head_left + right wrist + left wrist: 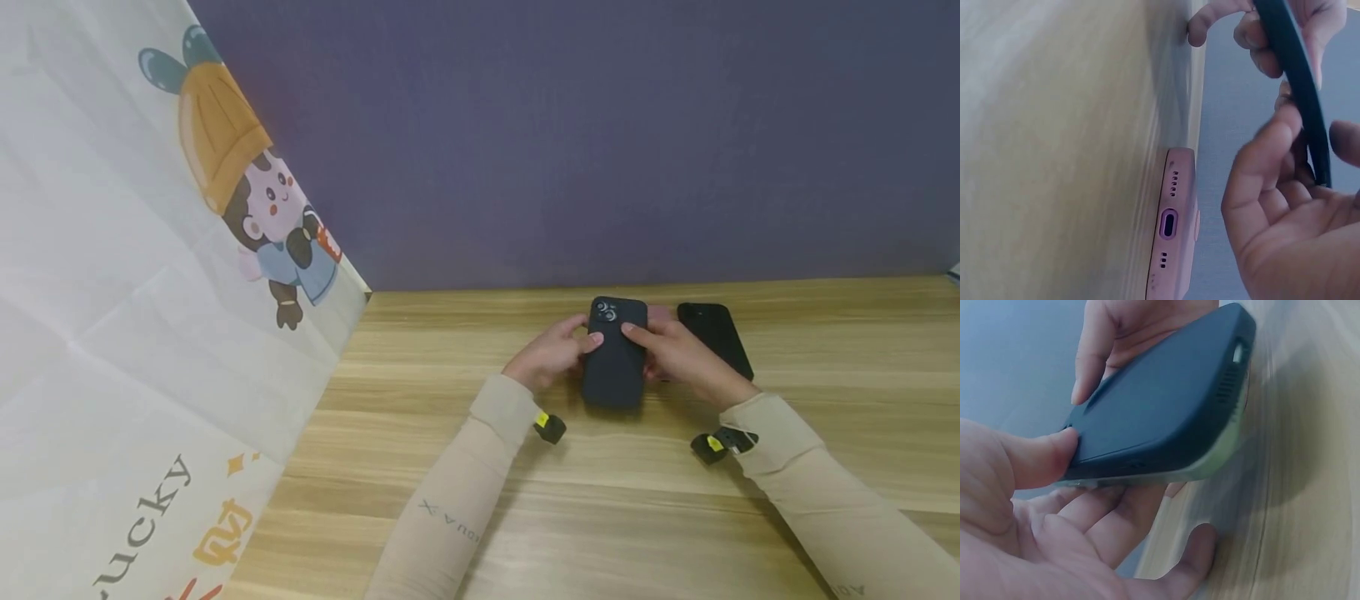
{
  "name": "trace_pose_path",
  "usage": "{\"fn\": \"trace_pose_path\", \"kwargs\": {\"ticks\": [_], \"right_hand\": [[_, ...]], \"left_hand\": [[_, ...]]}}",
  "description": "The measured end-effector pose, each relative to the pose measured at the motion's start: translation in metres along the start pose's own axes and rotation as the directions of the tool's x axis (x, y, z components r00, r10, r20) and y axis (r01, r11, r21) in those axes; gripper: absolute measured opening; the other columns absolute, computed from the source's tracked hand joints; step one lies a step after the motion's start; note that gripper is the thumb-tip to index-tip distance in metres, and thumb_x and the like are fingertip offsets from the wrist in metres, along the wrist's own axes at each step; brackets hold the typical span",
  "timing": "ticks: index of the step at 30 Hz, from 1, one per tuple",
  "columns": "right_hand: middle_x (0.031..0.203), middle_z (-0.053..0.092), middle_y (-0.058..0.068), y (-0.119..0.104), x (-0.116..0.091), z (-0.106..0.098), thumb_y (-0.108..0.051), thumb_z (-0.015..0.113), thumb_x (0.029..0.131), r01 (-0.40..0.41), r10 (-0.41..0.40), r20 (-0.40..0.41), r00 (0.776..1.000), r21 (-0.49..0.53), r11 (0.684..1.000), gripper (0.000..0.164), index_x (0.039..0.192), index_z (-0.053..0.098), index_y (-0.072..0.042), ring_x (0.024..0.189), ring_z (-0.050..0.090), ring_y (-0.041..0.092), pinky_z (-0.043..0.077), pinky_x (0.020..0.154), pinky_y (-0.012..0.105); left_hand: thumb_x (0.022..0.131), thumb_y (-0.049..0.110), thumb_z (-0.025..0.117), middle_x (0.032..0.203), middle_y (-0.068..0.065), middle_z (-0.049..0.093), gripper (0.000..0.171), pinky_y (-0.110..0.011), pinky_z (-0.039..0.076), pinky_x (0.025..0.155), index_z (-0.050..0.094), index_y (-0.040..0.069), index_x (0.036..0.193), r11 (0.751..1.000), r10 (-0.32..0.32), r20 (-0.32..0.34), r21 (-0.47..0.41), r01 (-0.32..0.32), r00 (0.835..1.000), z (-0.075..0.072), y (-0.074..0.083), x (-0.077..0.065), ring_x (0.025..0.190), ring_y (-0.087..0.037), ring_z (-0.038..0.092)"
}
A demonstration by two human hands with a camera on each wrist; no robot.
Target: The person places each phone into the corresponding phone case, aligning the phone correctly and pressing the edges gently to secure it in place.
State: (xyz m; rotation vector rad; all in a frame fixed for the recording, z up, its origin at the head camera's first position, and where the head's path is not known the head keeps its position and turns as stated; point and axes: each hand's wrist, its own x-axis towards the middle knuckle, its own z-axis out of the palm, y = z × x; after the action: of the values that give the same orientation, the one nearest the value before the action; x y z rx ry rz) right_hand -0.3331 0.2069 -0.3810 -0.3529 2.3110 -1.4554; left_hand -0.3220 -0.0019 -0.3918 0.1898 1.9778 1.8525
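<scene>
A phone in a dark case (617,367) is held tilted above the table, its camera lenses at the upper left. My left hand (555,354) grips its left side, the thumb on the back and fingers underneath. On the other side my right hand (686,358) pinches it, thumb on the back. The left wrist view shows the dark case (1154,400) from its slotted bottom end, with a pale greenish edge below it. Seen edge-on in the right wrist view, the dark case (1297,81) lies between both hands' fingers.
A pink-cased phone (1175,219) lies on the wooden table (615,500), mostly behind my right hand in the head view. Beside it lies a black phone (716,337). A dark blue panel (600,142) rises behind, and a printed white sheet (112,292) stands at left.
</scene>
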Motion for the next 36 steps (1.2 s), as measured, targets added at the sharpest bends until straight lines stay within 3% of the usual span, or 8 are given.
{"fn": "trace_pose_path", "kwargs": {"ticks": [6, 11, 16, 20, 26, 29, 36], "right_hand": [[0.073, 0.059, -0.003, 0.001, -0.001, 0.001, -0.051, 0.047, 0.098, 0.022, -0.018, 0.049, 0.999, -0.072, 0.997, 0.06, 0.13, 0.049, -0.001, 0.06, 0.054, 0.011, 0.051, 0.06, 0.031], [0.078, 0.06, -0.003, 0.002, -0.002, 0.001, -0.05, 0.046, 0.098, 0.029, -0.026, 0.035, 0.999, -0.083, 0.996, 0.061, 0.13, 0.048, 0.002, 0.062, 0.055, 0.01, 0.051, 0.06, 0.031], [0.102, 0.066, 0.012, 0.001, -0.003, 0.002, -0.048, 0.045, 0.099, 0.04, -0.041, -0.01, 0.999, -0.079, 0.996, 0.061, 0.138, 0.043, 0.0, 0.073, 0.065, 0.01, 0.055, 0.064, 0.031], [0.124, 0.057, 0.023, -0.001, -0.004, 0.001, -0.048, 0.042, 0.1, 0.04, -0.042, -0.042, 0.998, -0.045, 0.998, 0.064, 0.145, 0.034, -0.002, 0.084, 0.069, 0.013, 0.058, 0.069, 0.032], [0.122, 0.056, 0.026, -0.006, -0.006, -0.002, -0.051, 0.036, 0.1, 0.016, -0.016, -0.094, 0.995, -0.002, 1.0, 0.066, 0.144, 0.032, -0.002, 0.081, 0.069, 0.013, 0.058, 0.068, 0.035], [0.124, 0.054, 0.027, -0.006, -0.006, -0.003, -0.054, 0.033, 0.1, 0.001, -0.001, -0.108, 0.994, 0.001, 1.0, 0.071, 0.146, 0.031, 0.0, 0.081, 0.069, 0.011, 0.059, 0.068, 0.035], [0.121, 0.054, 0.024, -0.004, -0.006, -0.003, -0.056, 0.033, 0.099, 0.018, -0.019, -0.131, 0.991, -0.01, 1.0, 0.072, 0.143, 0.035, 0.001, 0.082, 0.068, 0.008, 0.058, 0.07, 0.031]], "left_hand": [[0.1, 0.019, 0.05, 0.084, -0.008, 0.067, 0.015, -0.036, 0.053, 0.076, 0.056, 0.014, 0.113, 0.999, 0.012, -0.047, -0.035, -0.014, 0.999, 0.001, -0.001, 0.002, 0.075, -0.018, 0.066], [0.099, 0.02, 0.053, 0.097, -0.014, 0.072, 0.019, -0.04, 0.052, 0.088, 0.055, 0.016, 0.117, 0.999, -0.002, -0.055, -0.053, -0.001, 0.998, 0.002, -0.001, 0.001, 0.086, -0.02, 0.069], [0.098, 0.022, 0.056, 0.103, -0.015, 0.073, 0.022, -0.042, 0.051, 0.093, 0.053, 0.016, 0.119, 0.999, 0.003, -0.057, -0.039, -0.005, 0.998, 0.003, 0.002, 0.0, 0.095, -0.023, 0.07], [0.097, 0.022, 0.058, 0.1, -0.014, 0.074, 0.017, -0.041, 0.053, 0.09, 0.055, 0.016, 0.112, 1.0, 0.021, -0.05, -0.014, -0.022, 0.999, 0.004, 0.005, -0.001, 0.091, -0.022, 0.072], [0.095, 0.022, 0.061, 0.091, -0.014, 0.073, 0.013, -0.052, 0.053, 0.09, 0.061, 0.009, 0.099, 1.0, 0.024, 0.01, -0.002, -0.023, 1.0, 0.004, 0.007, -0.003, 0.078, -0.021, 0.071], [0.094, 0.023, 0.063, 0.082, -0.01, 0.072, 0.015, -0.053, 0.053, 0.089, 0.062, 0.009, 0.097, 0.998, 0.012, 0.034, 0.06, -0.014, 0.999, 0.003, 0.008, -0.005, 0.069, -0.02, 0.069], [0.092, 0.034, 0.064, 0.079, -0.014, 0.073, 0.026, -0.05, 0.056, 0.083, 0.068, 0.008, 0.093, 0.974, -0.061, 0.119, 0.222, 0.034, 0.991, 0.002, 0.01, -0.009, 0.06, -0.018, 0.066]]}}
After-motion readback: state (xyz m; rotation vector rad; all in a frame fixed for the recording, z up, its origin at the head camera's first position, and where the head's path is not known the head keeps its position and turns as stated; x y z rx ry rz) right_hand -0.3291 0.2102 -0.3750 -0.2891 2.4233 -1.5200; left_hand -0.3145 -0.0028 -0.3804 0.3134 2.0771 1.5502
